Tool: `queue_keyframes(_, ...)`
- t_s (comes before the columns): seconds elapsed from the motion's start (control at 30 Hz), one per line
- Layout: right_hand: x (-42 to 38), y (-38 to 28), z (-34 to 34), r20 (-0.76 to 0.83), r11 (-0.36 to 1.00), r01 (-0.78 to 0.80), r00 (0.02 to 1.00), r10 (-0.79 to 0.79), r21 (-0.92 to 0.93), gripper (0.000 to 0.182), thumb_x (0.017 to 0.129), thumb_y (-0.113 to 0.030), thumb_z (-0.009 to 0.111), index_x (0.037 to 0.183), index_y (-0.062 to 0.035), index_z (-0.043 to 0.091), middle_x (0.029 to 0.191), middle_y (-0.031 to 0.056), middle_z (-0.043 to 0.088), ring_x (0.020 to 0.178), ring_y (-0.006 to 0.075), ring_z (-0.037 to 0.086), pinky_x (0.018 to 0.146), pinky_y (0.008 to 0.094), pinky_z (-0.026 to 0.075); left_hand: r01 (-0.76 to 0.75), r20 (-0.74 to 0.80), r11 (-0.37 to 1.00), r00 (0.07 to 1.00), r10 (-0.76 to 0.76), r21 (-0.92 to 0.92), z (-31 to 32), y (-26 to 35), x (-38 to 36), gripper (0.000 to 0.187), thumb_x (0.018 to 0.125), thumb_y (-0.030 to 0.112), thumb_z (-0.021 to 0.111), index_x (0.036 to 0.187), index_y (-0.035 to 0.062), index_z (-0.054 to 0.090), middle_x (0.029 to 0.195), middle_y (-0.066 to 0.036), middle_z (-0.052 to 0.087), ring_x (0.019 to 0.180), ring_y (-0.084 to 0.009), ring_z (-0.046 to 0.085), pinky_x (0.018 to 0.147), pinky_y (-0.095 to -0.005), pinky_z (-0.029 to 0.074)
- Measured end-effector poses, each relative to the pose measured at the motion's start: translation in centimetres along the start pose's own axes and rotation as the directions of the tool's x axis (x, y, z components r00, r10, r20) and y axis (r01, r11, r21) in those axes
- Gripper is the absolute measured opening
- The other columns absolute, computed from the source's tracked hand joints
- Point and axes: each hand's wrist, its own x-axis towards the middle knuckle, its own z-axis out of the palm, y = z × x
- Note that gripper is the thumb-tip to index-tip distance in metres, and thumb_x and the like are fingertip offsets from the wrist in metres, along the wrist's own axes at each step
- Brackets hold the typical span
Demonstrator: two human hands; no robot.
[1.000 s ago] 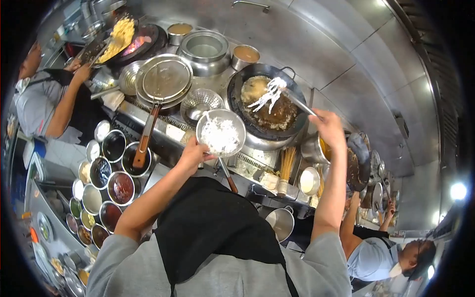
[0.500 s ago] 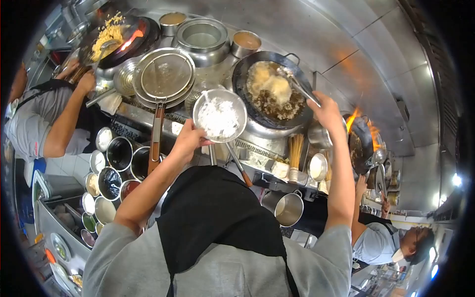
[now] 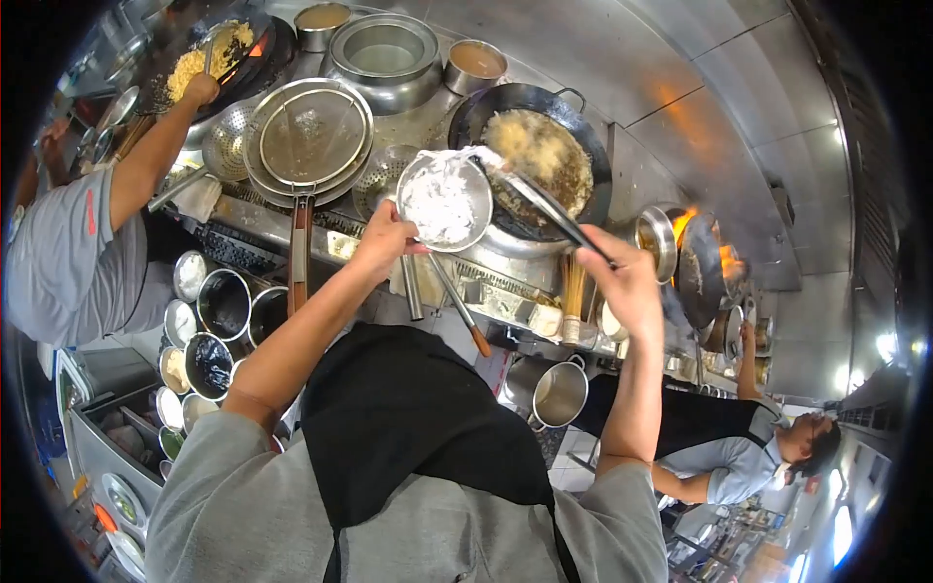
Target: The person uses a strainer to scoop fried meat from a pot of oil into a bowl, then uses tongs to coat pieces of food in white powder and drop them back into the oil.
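Observation:
A metal bowl [image 3: 483, 225] of white battered food [image 3: 439, 206] is in my left hand [image 3: 385, 239], gripped at its lower left rim. My right hand [image 3: 627, 282] grips metal tongs [image 3: 549, 209], whose tips reach the bowl's upper right edge, with white batter at them. Behind the tongs, a black wok [image 3: 601, 175] holds bubbling oil with pale golden pieces [image 3: 535, 146] in it.
Stacked strainers [image 3: 316, 136] lie left of the bowl, with metal pots [image 3: 384, 53] behind. A co-worker [image 3: 97, 233] stirs food in a wok at the left. Flames rise around another wok [image 3: 700, 267] near a co-worker [image 3: 758, 447] at the right. Sauce containers [image 3: 224, 303] stand at lower left.
My right hand has brought the tongs back from the wok to the bowl. My left hand and the bowl have shifted slightly right and up. The left co-worker's arm reaches farther over their wok.

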Motion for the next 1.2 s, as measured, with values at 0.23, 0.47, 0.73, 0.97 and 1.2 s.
queue_keyframes(0.23,3.1,4.1,-3.1,-0.033,0.931,-0.056,0.998,0.047,-0.36,0.032,0.083,-0.026,0.066,0.111,-0.0105,0.069,0.092,0.018,0.068,0.088,0.0308,0.068,0.078,0.0377,0.052,0.098,-0.018,0.995,0.995,-0.098,-0.017,0.2,-0.6,-1.9,0.033,0.08,-0.007,0.052,0.111,-0.0024,0.043,0.1,-0.012,0.05,0.084,-0.0236,0.061,0.066,-0.0342,0.061)
queue_keyframes(0.47,5.9,11.3,4.3,-0.149,0.826,-0.325,0.946,0.289,-0.461,0.041,0.087,-0.035,0.061,0.121,-0.0103,0.062,0.102,0.0218,0.067,0.101,0.0381,0.063,0.088,0.0463,0.049,-0.105,-0.085,0.992,0.991,0.099,-0.075,-1.2,-0.9,-3.2,0.023,0.08,-0.006,0.053,0.1,0.0005,0.043,0.094,-0.01,0.049,0.08,-0.0214,0.059,0.065,-0.0337,0.061)
queue_keyframes(0.73,4.3,7.0,2.6,-0.126,0.968,-0.143,0.985,0.118,-0.208,0.043,0.087,-0.031,0.062,0.119,-0.0025,0.06,0.091,0.0249,0.067,0.087,0.0397,0.065,0.077,0.0451,0.05,-0.409,-0.472,0.912,0.801,0.368,0.018,-6.2,5.0,-8.8,0.025,0.084,-0.005,0.052,0.107,-0.0003,0.045,0.1,-0.012,0.057,0.084,-0.0203,0.063,0.069,-0.028,0.056)
queue_keyframes(0.97,8.0,7.6,16.5,0.192,0.957,-0.15,0.961,0.201,-0.249,0.041,0.087,-0.033,0.058,0.116,-0.0031,0.06,0.101,0.0245,0.066,0.097,0.0409,0.062,0.087,0.0473,0.049,-0.452,-0.508,0.892,0.765,0.397,0.016,-8.6,6.1,-11.8,0.026,0.085,-0.005,0.05,0.109,0.0002,0.044,0.104,-0.011,0.057,0.083,-0.0176,0.062,0.071,-0.0292,0.057)
queue_keyframes(1.2,7.0,9.0,19.6,0.119,0.94,-0.2,0.964,0.24,-0.276,0.034,0.087,-0.029,0.059,0.116,-0.0141,0.066,0.106,0.0187,0.067,0.1,0.0371,0.062,0.088,0.0454,0.049,-0.373,-0.528,0.924,0.803,0.278,-0.08,-7.2,5.5,-13.8,0.028,0.085,-0.007,0.046,0.113,-0.0019,0.043,0.107,-0.016,0.06,0.081,-0.0248,0.067,0.065,-0.0271,0.058)
